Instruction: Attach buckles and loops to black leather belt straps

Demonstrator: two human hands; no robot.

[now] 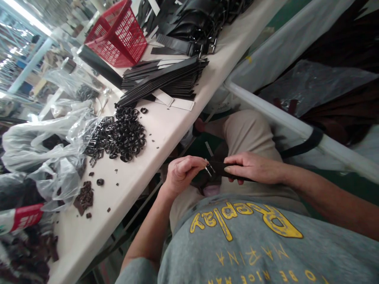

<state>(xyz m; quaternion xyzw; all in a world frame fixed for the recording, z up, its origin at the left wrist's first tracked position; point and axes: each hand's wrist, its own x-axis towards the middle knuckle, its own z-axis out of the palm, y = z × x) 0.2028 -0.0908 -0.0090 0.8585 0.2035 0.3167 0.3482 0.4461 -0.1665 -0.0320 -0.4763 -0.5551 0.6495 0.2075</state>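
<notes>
Above my lap, my left hand (182, 173) pinches a small silver buckle (210, 169) between thumb and fingers. My right hand (254, 167) is wrapped round a dark strap (219, 169), thumb on top and fingers beneath. The strap's end meets the buckle between my two hands. On the white table (166, 130) to the left lies a heap of small black loops (128, 132), with metal buckles (96, 138) beside it. Behind the loops is a stack of black straps (166, 79), with a few pale strips among them.
A red basket (118, 37) stands on the table's far part, near finished-looking black belts (198, 15). Clear plastic bags (56, 146) and small brown pieces (84, 197) lie at the left. A white rail (275, 114) runs at the right, beside dark strips under plastic.
</notes>
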